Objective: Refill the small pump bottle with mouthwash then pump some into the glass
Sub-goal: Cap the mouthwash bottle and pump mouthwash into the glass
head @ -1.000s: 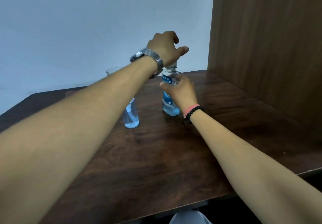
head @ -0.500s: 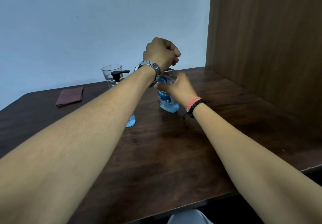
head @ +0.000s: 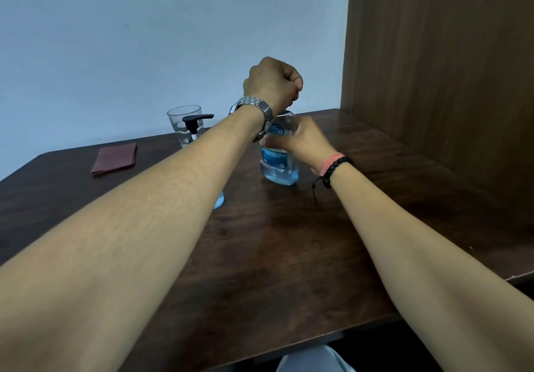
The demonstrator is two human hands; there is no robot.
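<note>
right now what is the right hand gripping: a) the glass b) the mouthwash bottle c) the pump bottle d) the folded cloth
b: the right hand is wrapped around the body of the mouthwash bottle standing on the table, while the glass, the folded cloth and the pump bottle stand off to the left, untouched.

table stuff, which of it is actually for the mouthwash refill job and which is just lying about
For the job:
- mouthwash bottle, gripped by the right hand
- its top, hidden under the closed left hand
- small pump bottle, mostly behind the left forearm
- glass, standing behind the pump

Just lying about:
- folded maroon cloth at the table's far left
</note>
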